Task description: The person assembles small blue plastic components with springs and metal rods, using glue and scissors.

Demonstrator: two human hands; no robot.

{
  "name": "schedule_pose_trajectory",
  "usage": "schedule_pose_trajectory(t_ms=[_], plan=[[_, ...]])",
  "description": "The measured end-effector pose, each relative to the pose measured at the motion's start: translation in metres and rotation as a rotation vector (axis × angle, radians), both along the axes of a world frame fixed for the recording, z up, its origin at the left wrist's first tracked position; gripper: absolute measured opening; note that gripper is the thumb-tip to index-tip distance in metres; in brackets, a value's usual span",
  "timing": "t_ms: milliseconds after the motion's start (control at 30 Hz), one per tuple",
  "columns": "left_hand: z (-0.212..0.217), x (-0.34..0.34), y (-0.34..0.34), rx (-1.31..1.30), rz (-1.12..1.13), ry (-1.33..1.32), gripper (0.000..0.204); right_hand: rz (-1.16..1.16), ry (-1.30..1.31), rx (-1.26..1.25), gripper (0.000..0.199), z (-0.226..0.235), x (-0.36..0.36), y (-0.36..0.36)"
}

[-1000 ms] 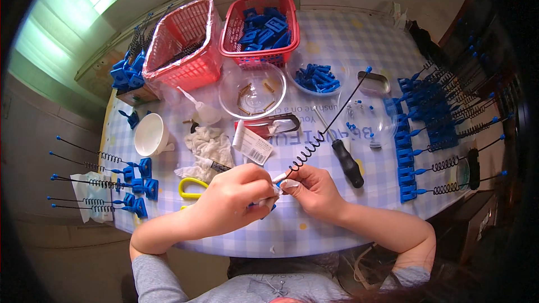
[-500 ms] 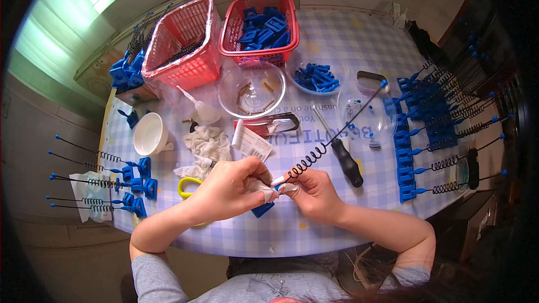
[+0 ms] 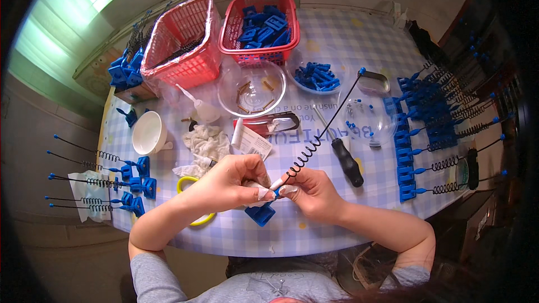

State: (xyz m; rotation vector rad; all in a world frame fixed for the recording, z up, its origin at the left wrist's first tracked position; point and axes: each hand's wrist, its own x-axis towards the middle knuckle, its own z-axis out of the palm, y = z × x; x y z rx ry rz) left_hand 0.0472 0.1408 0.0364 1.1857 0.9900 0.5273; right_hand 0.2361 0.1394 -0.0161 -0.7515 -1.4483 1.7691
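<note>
At the near middle of the table, my two hands meet around one piece: a black spring rod (image 3: 303,160) with a coiled lower part, a straight upper part and a blue tip. A small blue connector (image 3: 277,192) sits at its foot, with a blue plastic base (image 3: 260,214) hanging below my fingers. My left hand (image 3: 238,182) is closed at the connector from the left, white wrapping on its fingertips. From the right, my right hand (image 3: 310,193) pinches the connector and the coil's lower end, also with white-wrapped fingertips. What lies inside the left fingers is partly hidden.
Finished-looking spring rods on blue bases (image 3: 407,160) line the right side, several more (image 3: 143,177) the left. A black-handled screwdriver (image 3: 347,163), yellow-ringed scissors or tape (image 3: 203,218), a crumpled cloth (image 3: 206,143), a white bowl (image 3: 149,133) and red baskets (image 3: 258,50) stand around.
The spring rod has swung more upright, its blue tip moving left and away from me. More of the blue base shows below my hands, which have barely shifted.
</note>
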Motion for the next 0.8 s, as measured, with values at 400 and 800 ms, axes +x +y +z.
schedule_pose_trajectory(t_ms=[400, 800], plan=[[0.001, -0.005, 0.002, -0.218, 0.01, -0.077, 0.018, 0.167, 0.199, -0.19, 0.012, 0.006, 0.004, 0.004], [0.024, 0.002, -0.012, 0.428, -0.107, 0.432, 0.02, 0.127, 0.116, -0.15, 0.015, 0.003, 0.001, 0.003]])
